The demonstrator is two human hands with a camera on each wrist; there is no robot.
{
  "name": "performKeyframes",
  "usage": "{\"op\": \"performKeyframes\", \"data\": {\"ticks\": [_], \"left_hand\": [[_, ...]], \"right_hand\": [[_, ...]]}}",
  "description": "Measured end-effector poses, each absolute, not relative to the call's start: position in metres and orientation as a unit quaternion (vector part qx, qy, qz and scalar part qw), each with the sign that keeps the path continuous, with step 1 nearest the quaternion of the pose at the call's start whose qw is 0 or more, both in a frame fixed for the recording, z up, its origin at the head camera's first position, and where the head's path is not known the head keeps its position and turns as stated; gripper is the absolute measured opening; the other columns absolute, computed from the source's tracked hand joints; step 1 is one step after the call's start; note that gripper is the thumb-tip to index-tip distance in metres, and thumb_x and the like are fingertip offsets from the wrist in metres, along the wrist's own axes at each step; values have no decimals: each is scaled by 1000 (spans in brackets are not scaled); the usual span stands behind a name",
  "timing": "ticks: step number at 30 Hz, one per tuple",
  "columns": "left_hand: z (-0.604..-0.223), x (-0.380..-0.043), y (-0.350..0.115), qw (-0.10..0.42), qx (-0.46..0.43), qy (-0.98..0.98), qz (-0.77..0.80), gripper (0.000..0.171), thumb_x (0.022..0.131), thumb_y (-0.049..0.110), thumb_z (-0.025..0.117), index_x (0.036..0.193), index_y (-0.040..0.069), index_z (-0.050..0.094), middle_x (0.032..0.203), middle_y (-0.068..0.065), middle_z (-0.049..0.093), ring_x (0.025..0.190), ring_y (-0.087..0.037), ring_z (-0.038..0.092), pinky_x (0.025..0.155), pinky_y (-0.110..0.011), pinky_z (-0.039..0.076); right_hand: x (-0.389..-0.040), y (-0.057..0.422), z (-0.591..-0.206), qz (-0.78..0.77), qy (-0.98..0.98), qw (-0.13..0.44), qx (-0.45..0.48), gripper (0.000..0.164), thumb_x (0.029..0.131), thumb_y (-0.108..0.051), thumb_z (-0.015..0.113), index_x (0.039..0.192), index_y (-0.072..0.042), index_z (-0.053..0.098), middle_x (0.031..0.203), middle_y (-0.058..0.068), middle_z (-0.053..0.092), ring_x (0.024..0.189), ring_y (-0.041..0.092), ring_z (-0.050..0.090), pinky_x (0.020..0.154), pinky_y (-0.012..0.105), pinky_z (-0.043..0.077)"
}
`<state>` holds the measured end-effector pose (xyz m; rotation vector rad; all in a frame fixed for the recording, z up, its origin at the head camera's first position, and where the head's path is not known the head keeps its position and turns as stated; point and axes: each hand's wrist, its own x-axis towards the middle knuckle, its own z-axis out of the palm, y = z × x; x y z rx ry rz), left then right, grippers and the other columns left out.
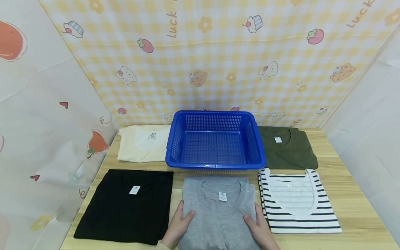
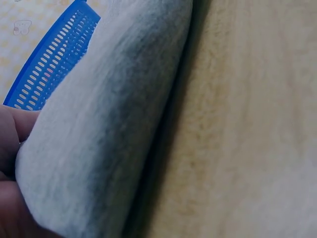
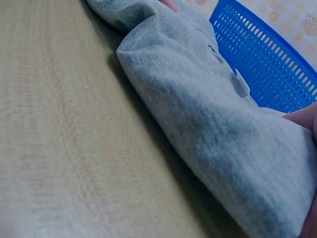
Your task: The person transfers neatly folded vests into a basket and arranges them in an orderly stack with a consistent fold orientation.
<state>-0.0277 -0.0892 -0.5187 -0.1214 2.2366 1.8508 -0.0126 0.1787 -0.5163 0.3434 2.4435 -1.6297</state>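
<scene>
A folded grey T-shirt [image 1: 217, 215] with a white neck label lies in front of me at the table's near edge. My left hand [image 1: 179, 224] grips its left side, thumb on top; in the left wrist view the fingers [image 2: 7, 198] curl round the cloth's edge. On the opposite side my right hand [image 1: 260, 227] holds the shirt the same way, its thumb [image 3: 302, 116] over the fabric in the right wrist view. The shirt's front edge shows a shadow gap above the wood. Just beyond it stands a blue plastic basket [image 1: 215, 166] with nothing inside.
Left of the grey shirt lies a folded black T-shirt [image 1: 125, 208], with a cream one [image 1: 128, 146] behind. To the right are a black-and-white striped shirt [image 1: 303, 224] and, behind it, an olive green T-shirt [image 1: 290, 152]. A yellow checked cloth [image 1: 212, 66] hangs behind the wooden table [image 1: 359, 208].
</scene>
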Motion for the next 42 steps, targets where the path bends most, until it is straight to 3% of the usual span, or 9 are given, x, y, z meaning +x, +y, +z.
{"op": "performKeyframes", "data": {"ticks": [13, 20, 26, 30, 33, 37, 42], "left_hand": [[-519, -27, -93, 120, -55, 760, 636, 58, 91, 16, 54, 136, -8, 26, 134, -30, 35, 123, -43, 32, 99, -55, 28], [-518, -26, -95, 122, -55, 757, 640, 57, 91, 16, 54, 136, -7, 27, 133, -29, 37, 123, -42, 34, 99, -55, 29], [-515, -24, -96, 123, -50, 752, 645, 56, 91, 16, 53, 136, -5, 27, 134, -27, 37, 122, -40, 35, 98, -53, 30], [-513, -23, -98, 127, -52, 756, 640, 56, 91, 18, 54, 136, -4, 28, 133, -27, 39, 122, -39, 37, 97, -51, 32], [-512, -23, -99, 132, -54, 755, 640, 56, 91, 20, 54, 136, -3, 29, 133, -25, 39, 121, -37, 38, 97, -50, 33], [-511, -22, -101, 153, -53, 741, 652, 60, 91, 25, 53, 138, -2, 26, 135, -24, 38, 122, -38, 36, 98, -51, 31], [-509, -21, -102, 168, -53, 729, 661, 64, 90, 30, 54, 139, -1, 25, 136, -24, 37, 123, -38, 36, 99, -52, 30]], "right_hand": [[-11, 180, -515, -561, 812, 90, 131, 54, 91, -9, 51, 138, 2, 27, 135, 25, 37, 119, 34, 39, 94, 41, 35], [-10, 182, -514, -570, 804, 100, 136, 53, 92, -8, 49, 138, 3, 25, 135, 27, 36, 121, 39, 38, 98, 49, 32], [-8, 184, -513, -567, 810, 89, 118, 52, 91, -5, 49, 137, 4, 27, 132, 25, 40, 117, 30, 43, 94, 36, 36], [-7, 185, -510, -563, 814, 86, 113, 52, 90, -7, 51, 137, 3, 29, 132, 23, 41, 113, 13, 45, 91, 26, 38], [-7, 185, -508, -561, 816, 86, 108, 53, 90, -7, 51, 137, 3, 29, 133, 24, 40, 114, 17, 45, 93, 31, 38], [-6, 184, -506, -566, 812, 90, 109, 52, 91, -5, 50, 137, 2, 28, 135, 25, 37, 120, 37, 40, 98, 48, 35], [-3, 184, -502, -560, 816, 92, 110, 53, 90, -5, 50, 137, 1, 27, 135, 25, 36, 120, 38, 40, 98, 50, 33]]}}
